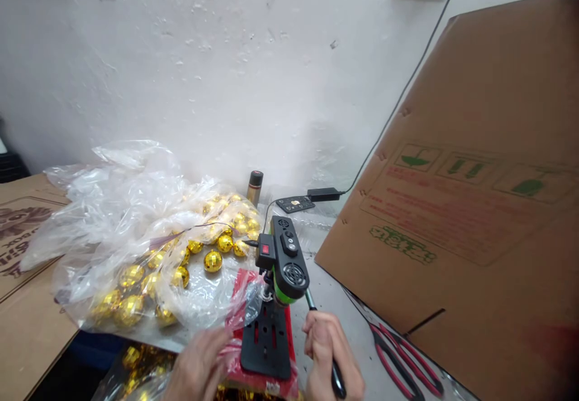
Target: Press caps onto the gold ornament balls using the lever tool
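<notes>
My right hand [332, 356] is wrapped round a black lever handle [338, 380]. Its metal rod runs up beside a small bench drill press [292, 259] with a black and green head. Left of the machine's black slotted base plate [266, 350], my left hand [196, 362] is blurred, its fingertips by the pink-red plastic film [233, 356]. Whether those fingers hold anything I cannot make out. Shiny gold mirrored balls [212, 261] lie in and around a clear plastic bag [149, 220] to the left. More gold balls [136, 359] sit low in front.
A large cardboard box [474, 196] leans at right, with red-handled scissors [404, 362] at its foot. Behind the drill are a dark bottle [254, 187], a black pad [295, 204] and a power adapter [323, 195] with its cable. Another carton [27, 238] stands left.
</notes>
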The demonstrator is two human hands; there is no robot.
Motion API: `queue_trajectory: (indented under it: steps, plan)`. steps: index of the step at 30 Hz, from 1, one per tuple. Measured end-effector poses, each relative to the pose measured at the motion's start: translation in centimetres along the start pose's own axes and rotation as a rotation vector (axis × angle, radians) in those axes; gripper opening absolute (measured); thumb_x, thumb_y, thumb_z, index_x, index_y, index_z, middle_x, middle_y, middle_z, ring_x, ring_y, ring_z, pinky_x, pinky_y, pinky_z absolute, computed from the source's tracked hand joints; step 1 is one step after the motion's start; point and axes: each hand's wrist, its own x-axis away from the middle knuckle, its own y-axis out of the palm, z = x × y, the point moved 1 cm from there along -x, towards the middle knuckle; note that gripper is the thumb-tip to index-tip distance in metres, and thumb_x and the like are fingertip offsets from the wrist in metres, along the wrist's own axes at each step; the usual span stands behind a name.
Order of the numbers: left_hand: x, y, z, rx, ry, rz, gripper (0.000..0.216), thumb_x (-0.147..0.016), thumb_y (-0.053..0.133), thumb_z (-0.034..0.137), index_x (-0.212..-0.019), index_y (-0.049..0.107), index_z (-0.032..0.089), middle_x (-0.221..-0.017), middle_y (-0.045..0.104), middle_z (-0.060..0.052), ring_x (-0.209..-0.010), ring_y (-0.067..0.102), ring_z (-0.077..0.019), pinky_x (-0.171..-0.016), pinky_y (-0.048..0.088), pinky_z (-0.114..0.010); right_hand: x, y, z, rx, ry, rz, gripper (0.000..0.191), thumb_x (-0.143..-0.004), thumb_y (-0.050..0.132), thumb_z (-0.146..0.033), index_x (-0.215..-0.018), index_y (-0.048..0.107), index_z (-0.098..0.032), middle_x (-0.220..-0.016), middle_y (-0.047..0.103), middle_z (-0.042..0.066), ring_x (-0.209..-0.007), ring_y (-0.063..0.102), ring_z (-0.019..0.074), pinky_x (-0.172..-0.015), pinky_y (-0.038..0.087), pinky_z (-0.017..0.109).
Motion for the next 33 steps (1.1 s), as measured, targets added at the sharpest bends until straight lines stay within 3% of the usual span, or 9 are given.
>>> queue_trajectory:
  steps: [2, 5, 9, 15, 17, 21, 26, 29, 33]
  plan:
    - [-5.5, -2.0, -1.7, -0.031, -0.025, -0.015, 0.044, -0.102, 0.047, 0.016, -0.138, 0.072, 0.024, -0.133, 0.079, -0.015, -0.124, 0.075, -0.0319, -0.109, 0.062, -0.05, -0.1, 0.0, 0.1, -0.001, -0.005, -0.007, 0.035, -0.108, 0.05, -0.014, -0.075, 0.055, -0.021, -0.07, 0.052, -0.002, -0.059, 0.052, 0.0107, -0.054, 0.04, 0.025]
    - [-12.7, -3.6, -4.2, -0.061, -0.18, -0.097, 0.05, -0.086, 0.051, -0.002, -0.125, 0.073, 0.019, -0.141, 0.074, -0.016, -0.14, 0.064, -0.0338, -0.118, 0.051, -0.054, -0.1, -0.1, 0.1, 0.021, 0.027, -0.005, 0.034, -0.109, 0.05, -0.017, -0.076, 0.055, -0.021, -0.07, 0.052, -0.002, -0.057, 0.049, 0.0101, -0.053, 0.04, 0.024]
    - [-16.6, -3.4, -5.6, 0.015, -0.235, -0.097, 0.047, -0.084, 0.047, -0.008, -0.122, 0.068, 0.013, -0.14, 0.071, -0.017, -0.14, 0.063, -0.0334, -0.118, 0.048, -0.051, 0.2, -0.2, 0.3, 0.032, 0.033, -0.03, 0.033, -0.109, 0.049, -0.017, -0.078, 0.057, -0.021, -0.072, 0.051, -0.002, -0.058, 0.049, 0.0106, -0.053, 0.039, 0.024]
    - [-16.9, -4.1, -5.1, 0.178, -0.387, -0.024, 0.037, -0.085, 0.064, 0.012, -0.122, 0.066, 0.015, -0.135, 0.069, -0.014, -0.121, 0.071, -0.0355, -0.106, 0.055, -0.044, 0.2, -0.5, 0.5, 0.046, -0.009, -0.07, 0.031, -0.109, 0.046, -0.012, -0.08, 0.054, -0.023, -0.073, 0.051, -0.002, -0.062, 0.052, 0.0108, -0.055, 0.042, 0.022]
    - [-16.6, -4.4, -4.1, 0.274, -0.445, -0.014, 0.04, -0.086, 0.072, 0.03, -0.123, 0.066, 0.017, -0.117, 0.074, -0.01, -0.105, 0.075, -0.0328, -0.094, 0.059, -0.041, -0.2, -0.5, 0.2, 0.047, -0.009, -0.081, 0.03, -0.109, 0.046, -0.012, -0.082, 0.054, -0.023, -0.074, 0.052, -0.002, -0.062, 0.052, 0.0106, -0.055, 0.042, 0.022]
    - [-13.9, -3.2, -0.6, 0.8, -0.654, -0.107, 0.054, -0.083, 0.073, 0.065, -0.117, 0.068, 0.022, -0.08, 0.073, -0.001, -0.067, 0.07, -0.0224, -0.061, 0.054, -0.032, -2.0, -0.3, -1.1, 0.049, -0.008, -0.086, 0.03, -0.109, 0.047, -0.012, -0.082, 0.053, -0.023, -0.072, 0.051, -0.004, -0.059, 0.049, 0.0091, -0.054, 0.041, 0.02]
    - [-9.9, 0.5, 3.9, 1.189, -0.892, -0.17, 0.071, -0.073, 0.076, 0.083, -0.109, 0.069, 0.022, -0.096, 0.08, -0.004, -0.075, 0.073, -0.0169, -0.066, 0.054, -0.026, -3.8, -0.2, -2.2, 0.063, -0.028, -0.088, 0.033, -0.109, 0.047, -0.011, -0.078, 0.049, -0.023, -0.068, 0.048, -0.006, -0.058, 0.048, 0.0079, -0.054, 0.04, 0.019]
    - [-8.8, 2.7, 5.1, 1.21, -0.965, -0.161, 0.087, -0.06, 0.083, 0.088, -0.111, 0.068, 0.02, -0.073, 0.07, 0.005, -0.053, 0.058, -0.01, -0.05, 0.038, -0.021, -4.0, -0.3, -2.3, 0.08, -0.027, -0.109, 0.032, -0.108, 0.048, -0.01, -0.079, 0.047, -0.024, -0.069, 0.046, -0.006, -0.059, 0.048, 0.0075, -0.054, 0.04, 0.019]
    - [-8.4, 4.1, 5.1, 1.01, -0.802, -0.174, 0.095, -0.066, 0.082, 0.087, -0.128, 0.064, 0.017, -0.058, 0.06, 0.01, -0.044, 0.05, -0.0125, -0.045, 0.035, -0.024, -3.6, -0.6, -2.1, 0.065, -0.048, -0.138, 0.03, -0.107, 0.046, -0.008, -0.082, 0.049, -0.023, -0.072, 0.05, -0.005, -0.063, 0.052, 0.008, -0.058, 0.044, 0.018]
